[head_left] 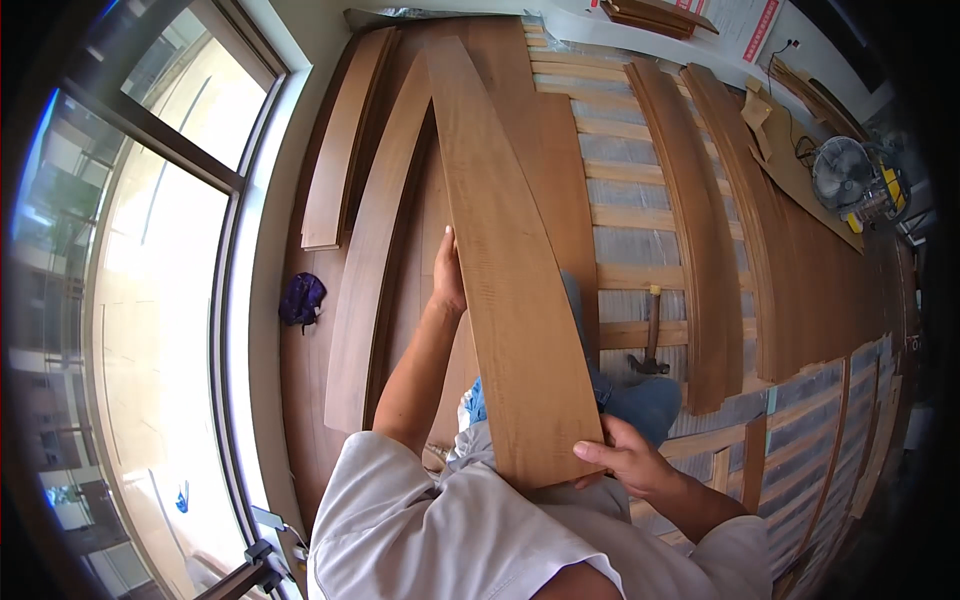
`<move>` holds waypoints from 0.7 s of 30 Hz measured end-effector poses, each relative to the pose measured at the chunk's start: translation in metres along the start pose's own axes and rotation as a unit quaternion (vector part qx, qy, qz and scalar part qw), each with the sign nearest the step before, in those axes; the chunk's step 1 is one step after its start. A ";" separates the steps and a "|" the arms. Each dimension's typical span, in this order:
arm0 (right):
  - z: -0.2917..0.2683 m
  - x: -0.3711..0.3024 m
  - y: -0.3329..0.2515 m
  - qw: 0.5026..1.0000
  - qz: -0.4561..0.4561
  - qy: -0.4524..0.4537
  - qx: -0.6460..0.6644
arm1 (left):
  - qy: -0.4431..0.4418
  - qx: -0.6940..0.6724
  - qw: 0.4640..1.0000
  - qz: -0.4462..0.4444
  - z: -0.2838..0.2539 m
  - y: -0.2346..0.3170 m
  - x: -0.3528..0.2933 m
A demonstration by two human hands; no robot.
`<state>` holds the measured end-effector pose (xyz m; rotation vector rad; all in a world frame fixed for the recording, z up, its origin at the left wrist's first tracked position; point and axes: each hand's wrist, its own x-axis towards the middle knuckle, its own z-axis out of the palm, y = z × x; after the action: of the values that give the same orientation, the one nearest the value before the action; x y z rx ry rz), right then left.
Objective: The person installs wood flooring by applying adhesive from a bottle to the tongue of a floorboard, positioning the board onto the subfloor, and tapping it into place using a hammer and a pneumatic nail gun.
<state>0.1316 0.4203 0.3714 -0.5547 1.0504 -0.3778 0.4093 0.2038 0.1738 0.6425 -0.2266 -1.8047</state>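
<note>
A long brown wooden floorboard [510,270] stretches away from my lap, its near end close to my body. My left hand [449,272] grips its left edge partway along, thumb up along the side and the other fingers hidden beneath. Near the closest right corner, my right hand [620,457] is closed on the board, thumb on top. Left of it lies a stack of floorboards [370,260] on laid brown flooring [303,385]. A hammer [652,330] rests to the right of my knee, across the wooden battens.
Wooden battens [625,217] over silvery sheeting run to the right. Stacks of floorboards [690,230] lie across them. A fan [845,172] stands at the far right beside cardboard [815,205]. A dark purple bundle [302,299] sits by the window wall at left.
</note>
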 end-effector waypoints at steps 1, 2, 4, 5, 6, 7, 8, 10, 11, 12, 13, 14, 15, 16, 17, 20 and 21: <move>0.015 0.010 0.001 0.999 0.023 -0.043 0.002 | 0.014 0.026 1.000 -0.004 -0.010 -0.009 -0.041; 0.026 0.026 0.006 0.996 0.049 -0.075 -0.022 | 0.041 0.039 0.998 -0.010 -0.021 -0.021 -0.084; 0.054 0.054 0.021 0.987 0.075 -0.133 -0.054 | 0.106 0.035 0.994 -0.007 -0.045 -0.043 -0.170; 0.072 0.066 0.024 0.983 0.066 -0.158 -0.067 | 0.137 0.013 0.990 0.010 -0.054 -0.050 -0.209; 0.091 0.079 0.032 0.978 0.058 -0.187 -0.073 | 0.169 -0.016 0.984 0.044 -0.059 -0.053 -0.250; 0.106 0.095 0.043 0.973 0.074 -0.201 -0.085 | 0.192 -0.056 0.976 0.084 -0.062 -0.056 -0.284; 0.124 0.111 0.056 0.969 0.085 -0.216 -0.089 | 0.212 -0.107 0.960 0.145 -0.063 -0.059 -0.321; 0.150 0.144 0.082 0.972 0.087 -0.200 -0.083 | 0.188 -0.202 0.932 0.234 -0.052 -0.061 -0.362; 0.160 0.162 0.092 0.969 0.076 -0.214 -0.100 | 0.163 -0.218 0.929 0.250 -0.045 -0.055 -0.365; 0.171 0.179 0.108 0.967 0.083 -0.218 -0.103 | 0.142 -0.234 0.926 0.261 -0.038 -0.049 -0.374; 0.186 0.188 0.107 0.953 0.078 -0.220 -0.192 | 0.137 -0.237 0.924 0.269 -0.054 -0.045 -0.377; 0.188 0.211 0.118 0.930 0.091 -0.266 -0.237 | 0.241 -0.181 0.911 0.281 -0.078 -0.042 -0.375; 0.181 0.243 0.131 0.904 0.103 -0.306 -0.279 | 0.340 -0.122 0.887 0.287 -0.104 -0.039 -0.369; 0.172 0.270 0.141 0.874 0.073 -0.324 -0.353 | 0.337 -0.122 0.890 0.283 -0.136 -0.038 -0.363; 0.167 0.291 0.141 0.834 0.040 -0.344 -0.428 | 0.400 -0.145 0.868 0.256 -0.169 -0.036 -0.355; 0.149 0.299 0.106 0.821 -0.126 -0.248 -0.499 | 0.497 -0.205 0.811 0.232 -0.292 -0.018 -0.360; 0.127 0.298 0.087 0.853 -0.138 -0.219 -0.453 | 0.532 -0.242 0.784 0.210 -0.317 -0.011 -0.361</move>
<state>0.3832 0.3599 0.1570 -1.5761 0.6467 0.0386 0.6407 0.5948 0.0176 1.0263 0.7863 -0.7959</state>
